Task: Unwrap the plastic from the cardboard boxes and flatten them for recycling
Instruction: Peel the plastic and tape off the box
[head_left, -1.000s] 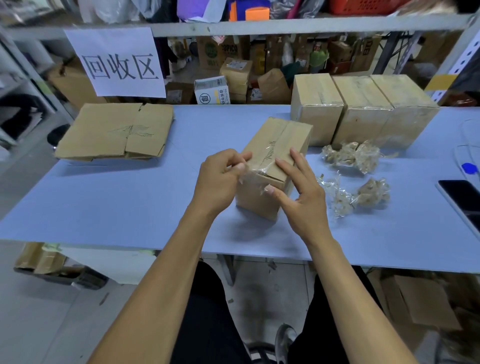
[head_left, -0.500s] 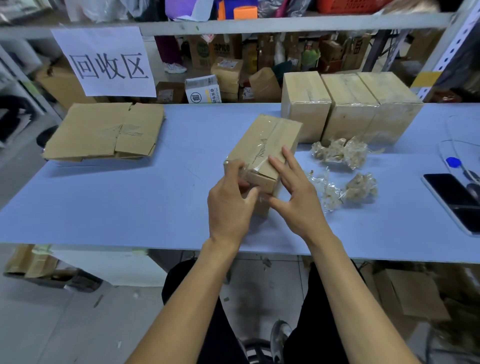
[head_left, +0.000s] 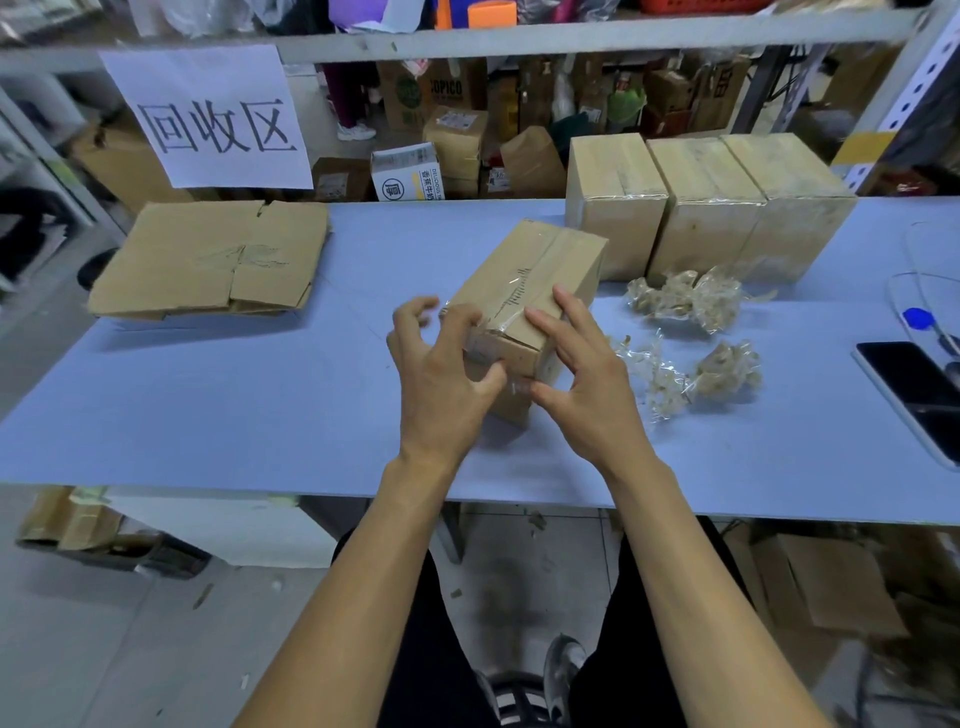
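a black phone (head_left: 918, 385) lies on the blue table (head_left: 208, 395) under a paper sign (head_left: 208, 117).

- pale blue table (head_left: 208, 405) fills most of the view
- grey metal shelf rail (head_left: 571, 39) runs across behind it, with a white paper sign (head_left: 208, 117) hanging off it
- grey tiled floor (head_left: 130, 649) underneath, kinda scuffed
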